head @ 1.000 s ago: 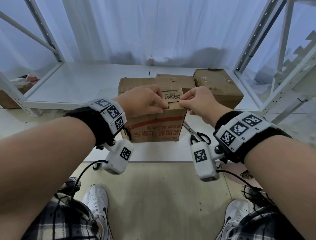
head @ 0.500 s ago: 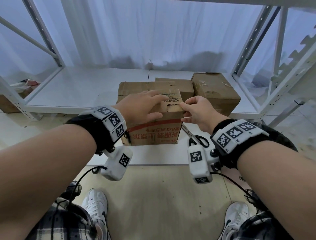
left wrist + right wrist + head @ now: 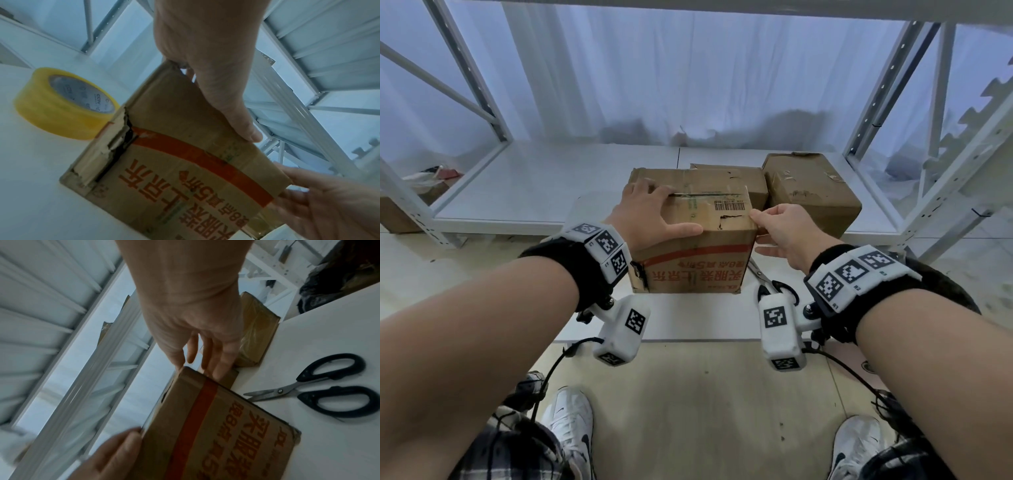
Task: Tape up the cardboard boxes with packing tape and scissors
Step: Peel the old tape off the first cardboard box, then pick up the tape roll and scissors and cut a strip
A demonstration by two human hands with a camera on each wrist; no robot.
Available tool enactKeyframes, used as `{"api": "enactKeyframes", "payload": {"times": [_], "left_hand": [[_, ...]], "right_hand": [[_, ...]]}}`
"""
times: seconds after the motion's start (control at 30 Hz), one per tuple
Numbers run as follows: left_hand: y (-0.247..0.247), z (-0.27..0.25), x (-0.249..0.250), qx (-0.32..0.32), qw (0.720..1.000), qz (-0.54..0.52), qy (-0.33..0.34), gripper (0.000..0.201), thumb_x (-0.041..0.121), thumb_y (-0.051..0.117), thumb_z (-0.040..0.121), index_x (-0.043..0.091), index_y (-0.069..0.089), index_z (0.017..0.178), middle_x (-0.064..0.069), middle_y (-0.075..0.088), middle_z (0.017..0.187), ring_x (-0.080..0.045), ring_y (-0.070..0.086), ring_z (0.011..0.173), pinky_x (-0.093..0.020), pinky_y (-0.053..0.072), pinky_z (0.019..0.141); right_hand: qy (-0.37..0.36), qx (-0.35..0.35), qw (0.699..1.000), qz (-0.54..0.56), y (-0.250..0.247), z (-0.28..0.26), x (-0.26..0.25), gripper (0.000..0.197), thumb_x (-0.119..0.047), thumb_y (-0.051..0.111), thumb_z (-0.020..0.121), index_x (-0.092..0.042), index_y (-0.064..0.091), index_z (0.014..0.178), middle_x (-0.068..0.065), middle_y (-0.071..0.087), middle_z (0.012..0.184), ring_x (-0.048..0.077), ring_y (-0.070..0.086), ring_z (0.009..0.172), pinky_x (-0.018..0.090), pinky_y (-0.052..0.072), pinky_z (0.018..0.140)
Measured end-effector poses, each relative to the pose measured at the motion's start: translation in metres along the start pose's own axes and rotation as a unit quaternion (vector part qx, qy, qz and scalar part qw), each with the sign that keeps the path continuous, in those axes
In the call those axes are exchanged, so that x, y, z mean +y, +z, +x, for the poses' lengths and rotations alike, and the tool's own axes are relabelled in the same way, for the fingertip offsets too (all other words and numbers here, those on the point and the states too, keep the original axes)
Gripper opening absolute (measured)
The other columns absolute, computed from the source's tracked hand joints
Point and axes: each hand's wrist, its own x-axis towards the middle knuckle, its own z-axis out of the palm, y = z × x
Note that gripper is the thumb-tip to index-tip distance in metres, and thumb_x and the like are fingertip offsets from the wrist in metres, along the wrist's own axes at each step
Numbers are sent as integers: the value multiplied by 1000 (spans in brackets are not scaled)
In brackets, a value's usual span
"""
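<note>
A worn cardboard box (image 3: 690, 265) with red print stands at the front of the white low shelf (image 3: 534, 185). My left hand (image 3: 650, 212) lies flat on its top left, thumb along the front top edge (image 3: 244, 129). My right hand (image 3: 777, 226) touches the box's right side with straight fingers (image 3: 218, 360), thumb at the top right corner. Black-handled scissors (image 3: 320, 386) lie on the shelf just right of the box (image 3: 216, 426). A yellow tape roll (image 3: 61, 104) lies left of the box (image 3: 185, 162), hidden in the head view.
Two more cardboard boxes (image 3: 736, 181) (image 3: 811, 193) stand close behind and to the right. White rack posts (image 3: 876, 92) frame the shelf on both sides, with a curtain behind. A brown box (image 3: 395, 212) sits on the floor at far left.
Both hands were pinching at the middle of the box's top front edge. The left hand has since spread flat over the top left, and the right hand has slid to the right side.
</note>
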Motion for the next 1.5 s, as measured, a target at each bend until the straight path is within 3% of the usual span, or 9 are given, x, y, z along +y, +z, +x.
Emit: {"api": "enactKeyframes", "payload": {"times": [0.17,0.27,0.43,0.57,0.73,0.9,1.07,1.2,1.5], "left_hand": [[-10,1,-20,114,988,-83,58,41,48,27,98,20,55,108,-9,51,110,-38,45,118,-45,34,98],[-9,-3,-50,182,978,-104,-9,41,25,28,102,1,56,118,-20,57,113,-38,49,111,-41,33,96],[24,-4,-110,-51,990,116,-66,42,28,49,94,12,52,133,-11,50,135,-32,47,120,-41,40,100],[42,-3,-118,-120,972,191,-68,58,40,56,92,10,42,139,-10,46,141,-29,46,127,-39,42,99],[35,3,-113,-163,941,289,-65,25,29,49,97,12,60,111,-4,60,113,-24,55,115,-36,32,94],[-9,3,-106,31,993,86,-80,44,29,39,101,17,32,143,-10,59,117,-30,54,110,-40,27,101],[-66,-16,-73,174,962,-195,84,49,13,45,100,11,28,146,0,51,122,-19,51,111,-28,37,94],[-78,-27,-35,113,970,-124,178,29,8,49,98,5,47,126,6,51,101,-6,47,88,-1,33,73],[-51,-22,11,5,968,-39,248,27,15,50,98,13,52,125,9,53,105,-13,50,95,-23,32,80]], "right_hand": [[-249,126,938,-206,21,-4,-10,10,-16,57,89,-19,51,97,2,49,104,18,46,98,29,40,87],[-343,90,895,-270,41,-11,-18,12,-12,54,88,-20,50,97,-2,44,101,13,39,98,25,33,88],[-396,64,863,-306,82,-10,-23,12,-13,51,90,-17,57,99,-5,48,97,13,45,95,33,38,92],[-406,68,851,-325,102,-5,-25,11,-13,49,90,-17,56,97,-2,51,95,16,48,91,35,39,89],[-396,78,854,-329,105,-1,-21,9,-14,49,90,-17,55,96,-5,51,91,14,47,88,34,37,88],[-382,45,892,-236,98,4,-31,10,-14,52,92,-16,55,101,-6,51,91,12,49,87,34,44,89],[-328,-51,939,-85,84,-6,-57,56,-31,66,89,-17,41,137,-1,42,133,10,46,115,32,42,103],[-326,-94,940,-38,64,-17,-69,95,-44,75,78,-22,17,151,-3,19,155,10,24,140,38,29,115],[-322,-78,931,-153,6,-10,-48,94,-38,83,71,-14,32,146,3,40,141,15,41,129,37,38,110]]}}
